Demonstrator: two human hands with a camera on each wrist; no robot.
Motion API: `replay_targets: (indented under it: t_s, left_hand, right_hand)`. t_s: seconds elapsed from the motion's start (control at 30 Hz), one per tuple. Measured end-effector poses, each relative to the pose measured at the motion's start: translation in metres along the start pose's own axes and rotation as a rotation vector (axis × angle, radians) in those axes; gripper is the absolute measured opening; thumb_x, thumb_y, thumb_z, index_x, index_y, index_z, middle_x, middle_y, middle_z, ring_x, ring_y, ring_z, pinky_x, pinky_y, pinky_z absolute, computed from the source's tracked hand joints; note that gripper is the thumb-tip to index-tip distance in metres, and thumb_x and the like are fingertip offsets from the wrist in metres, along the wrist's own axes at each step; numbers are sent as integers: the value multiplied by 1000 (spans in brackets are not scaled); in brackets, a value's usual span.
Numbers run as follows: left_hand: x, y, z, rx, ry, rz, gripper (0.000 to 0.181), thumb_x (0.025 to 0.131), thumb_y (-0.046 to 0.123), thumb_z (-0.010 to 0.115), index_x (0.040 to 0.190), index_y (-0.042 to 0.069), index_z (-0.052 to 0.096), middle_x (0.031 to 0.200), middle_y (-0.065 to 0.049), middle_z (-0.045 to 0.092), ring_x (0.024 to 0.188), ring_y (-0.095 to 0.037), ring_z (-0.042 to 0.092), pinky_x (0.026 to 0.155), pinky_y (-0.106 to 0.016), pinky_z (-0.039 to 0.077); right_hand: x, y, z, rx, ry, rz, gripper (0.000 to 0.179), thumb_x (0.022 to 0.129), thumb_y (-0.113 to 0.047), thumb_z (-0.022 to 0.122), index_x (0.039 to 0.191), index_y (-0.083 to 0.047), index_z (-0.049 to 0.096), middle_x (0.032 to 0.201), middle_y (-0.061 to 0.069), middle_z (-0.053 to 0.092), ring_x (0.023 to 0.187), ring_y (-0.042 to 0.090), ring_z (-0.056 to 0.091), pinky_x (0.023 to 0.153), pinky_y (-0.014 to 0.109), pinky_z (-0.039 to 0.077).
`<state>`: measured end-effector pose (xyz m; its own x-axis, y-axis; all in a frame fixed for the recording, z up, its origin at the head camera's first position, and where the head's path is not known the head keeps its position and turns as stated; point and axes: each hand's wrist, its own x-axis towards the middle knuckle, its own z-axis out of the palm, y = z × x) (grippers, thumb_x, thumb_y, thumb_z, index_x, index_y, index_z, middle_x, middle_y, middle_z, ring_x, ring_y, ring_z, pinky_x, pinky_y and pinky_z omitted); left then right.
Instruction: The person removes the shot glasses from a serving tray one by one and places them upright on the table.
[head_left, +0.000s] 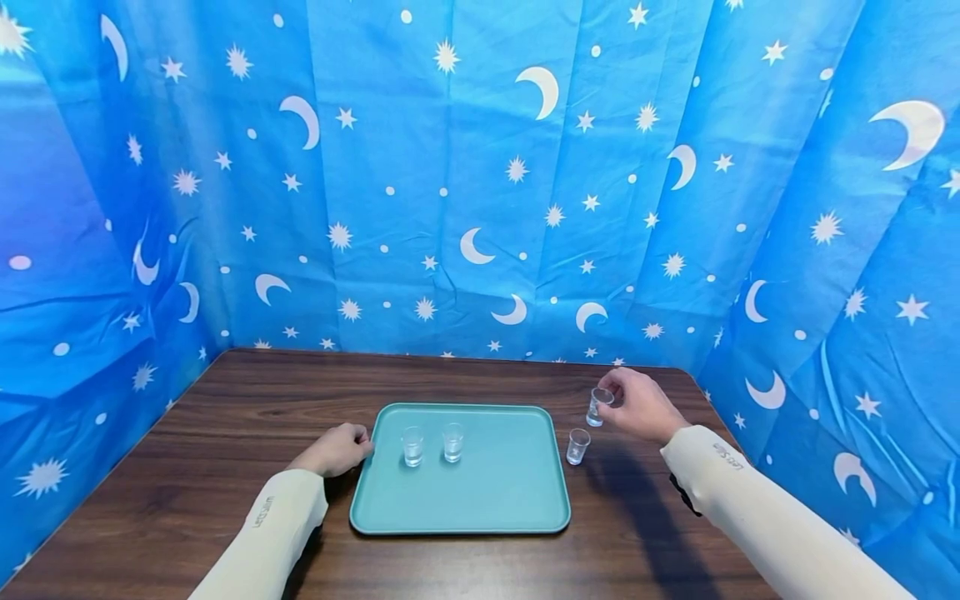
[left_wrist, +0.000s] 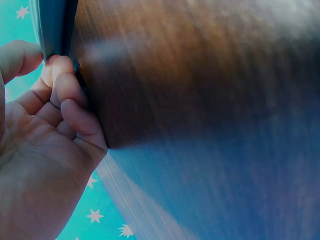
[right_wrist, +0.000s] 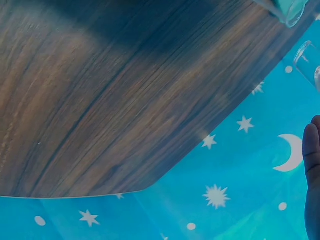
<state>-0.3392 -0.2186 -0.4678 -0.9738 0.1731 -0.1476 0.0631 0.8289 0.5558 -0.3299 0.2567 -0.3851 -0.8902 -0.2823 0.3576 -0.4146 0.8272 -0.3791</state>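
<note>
In the head view, a green-blue tray (head_left: pixel 502 500) lies on the table. My left hand (head_left: pixel 337 450) is at its left edge; the left wrist view shows thumb and curled fingers pinching the tray's rim (left_wrist: pixel 47 30). Two small clear shot glasses, one (head_left: pixel 412 447) left of the other (head_left: pixel 452 443), stand upright on the tray. Beyond its right side, my right hand (head_left: pixel 643 407) holds a shot glass (head_left: pixel 597 408) by its upper part. Nearer to me, another shot glass (head_left: pixel 577 447) stands on the wood beside the tray. Only a sliver of the right hand (right_wrist: pixel 312 165) shows in the right wrist view.
The dark wooden table (head_left: pixel 247 417) reaches back to a blue curtain (head_left: pixel 420 208) with white moons and stars, which also hangs at both sides. Cream sleeves cover both forearms.
</note>
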Motion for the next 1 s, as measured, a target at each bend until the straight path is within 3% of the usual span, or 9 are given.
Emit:
replay_targets:
  t_s: [0.37, 0.5, 0.83, 1.0]
  left_hand:
    - [0, 1, 0, -15, 7, 2, 20, 95, 15, 51, 76, 7, 51, 65, -6, 48, 57, -19, 45, 55, -32, 36]
    - [0, 1, 0, -9, 9, 5, 21, 95, 15, 51, 76, 7, 51, 65, -6, 47, 57, -19, 45, 55, -32, 36]
    - [1, 0, 0, -18, 9, 3, 20, 95, 15, 51, 77, 6, 51, 65, -7, 47, 57, -20, 45, 55, -33, 36]
    - [0, 0, 1, -18, 9, 3, 20, 95, 14, 51, 77, 6, 51, 65, -7, 47, 57, -20, 45, 55, -33, 36]
  right_hand:
    - [-7, 15, 4, -35, -7, 54, 24, 77, -16, 72, 97, -5, 63, 85, 3, 59, 74, 17, 55, 68, 38, 46]
    - [-11, 18, 6, -27, -50, 84, 24, 77, -16, 72, 97, -5, 63, 85, 3, 59, 74, 16, 54, 67, 37, 47]
    - [-17, 27, 17, 15, -132, 60, 22, 76, -11, 74, 94, -2, 64, 81, 4, 60, 72, 15, 54, 66, 35, 47]
    - [-21, 25, 20, 36, -183, 116, 22, 77, -9, 74, 95, -2, 64, 82, 4, 59, 73, 16, 54, 68, 36, 47]
